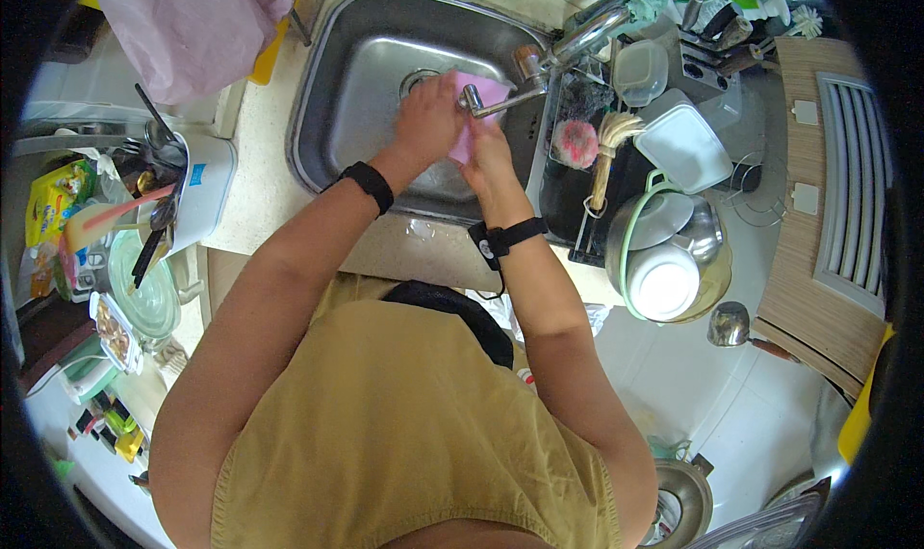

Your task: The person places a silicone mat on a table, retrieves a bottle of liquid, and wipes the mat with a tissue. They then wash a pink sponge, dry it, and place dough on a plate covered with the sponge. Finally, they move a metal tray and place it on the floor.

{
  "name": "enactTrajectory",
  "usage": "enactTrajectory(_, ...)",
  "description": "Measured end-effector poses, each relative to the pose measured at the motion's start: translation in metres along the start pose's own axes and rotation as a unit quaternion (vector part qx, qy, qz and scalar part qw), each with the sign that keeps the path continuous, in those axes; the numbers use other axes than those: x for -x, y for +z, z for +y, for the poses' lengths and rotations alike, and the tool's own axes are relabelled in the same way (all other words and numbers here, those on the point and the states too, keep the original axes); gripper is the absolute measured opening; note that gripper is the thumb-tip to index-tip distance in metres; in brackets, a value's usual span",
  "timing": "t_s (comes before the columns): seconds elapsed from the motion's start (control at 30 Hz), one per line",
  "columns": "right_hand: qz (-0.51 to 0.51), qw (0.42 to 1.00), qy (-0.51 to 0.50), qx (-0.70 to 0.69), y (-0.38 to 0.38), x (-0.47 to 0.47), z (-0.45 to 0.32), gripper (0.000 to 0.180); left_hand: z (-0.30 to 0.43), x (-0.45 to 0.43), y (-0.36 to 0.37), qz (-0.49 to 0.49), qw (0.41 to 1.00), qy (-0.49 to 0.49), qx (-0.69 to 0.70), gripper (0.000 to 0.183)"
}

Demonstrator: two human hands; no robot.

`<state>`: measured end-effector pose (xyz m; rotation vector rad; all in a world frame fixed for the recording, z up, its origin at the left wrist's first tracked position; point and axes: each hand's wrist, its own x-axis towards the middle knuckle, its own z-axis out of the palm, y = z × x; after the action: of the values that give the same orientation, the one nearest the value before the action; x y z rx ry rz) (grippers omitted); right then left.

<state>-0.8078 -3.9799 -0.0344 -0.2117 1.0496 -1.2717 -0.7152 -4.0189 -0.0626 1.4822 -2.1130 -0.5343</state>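
Note:
Both hands are over a stainless steel sink [361, 109], with a pink cloth [485, 91] between them. My left hand [431, 116] lies across the cloth's left side, its back towards the camera and its fingers bent. My right hand [489, 148] grips the cloth's lower right part. The chrome faucet [588, 33] reaches in from the upper right, and its thin jointed spout [509, 104] ends just above the cloth and partly hides it. Whether water runs cannot be told. Behind my left fingers the drain [421, 80] is partly covered.
Right of the sink, a black rack holds a pink-and-white scrubber [575, 145] and a straw brush [608, 152]. Beyond are plastic containers [682, 141] and a basket with bowls [663, 282]. At left stands a white utensil holder [209, 188]; a pink cloth or bag [195, 29] hangs above.

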Motion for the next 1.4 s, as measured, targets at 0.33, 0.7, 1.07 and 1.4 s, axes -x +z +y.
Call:
enactTrajectory(0.33,0.038,0.998,0.053,-0.005,-0.024,-0.004,-0.009,0.037,-0.012,-0.013,0.000,-0.224,0.966,0.128,-0.031,0.068)
enactTrajectory(0.7,0.147,0.757,-0.083,0.631,-0.026,-0.011,0.003,0.031,-0.031,-0.008,-0.020,-0.279,0.624,-0.328,0.652,0.037)
enactTrajectory(1.07,0.018,0.664,-0.265,0.699,-0.019,-0.010,-0.005,0.048,-0.003,-0.006,-0.015,-0.301,0.398,-0.312,0.809,0.056)
enactTrajectory(1.4,-0.033,0.854,-0.199,0.480,-0.031,-0.011,0.022,0.042,-0.007,-0.011,0.023,-0.322,0.407,-0.251,0.817,0.051)
